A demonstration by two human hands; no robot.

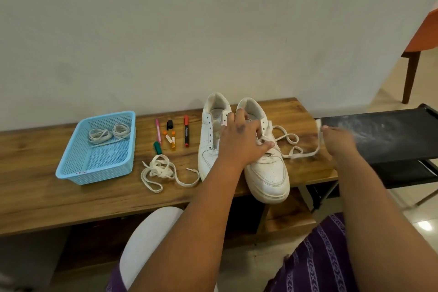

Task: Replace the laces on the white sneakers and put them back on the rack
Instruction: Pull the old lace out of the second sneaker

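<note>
Head view: your left hand (239,140) rests spread over the 2 white sneakers (265,168) on the wooden bench (71,199), fingers straight and pressing the right one. Your right hand (337,136) pinches the end of a lace (291,137) that trails out from that shoe. A loose lace (161,173) lies beside a blue basket (71,161) holding 2 coiled laces (110,134), with markers (173,135) between. The bench stands against a pale wall (166,31); a black rack (391,135) adjoins it.
</note>
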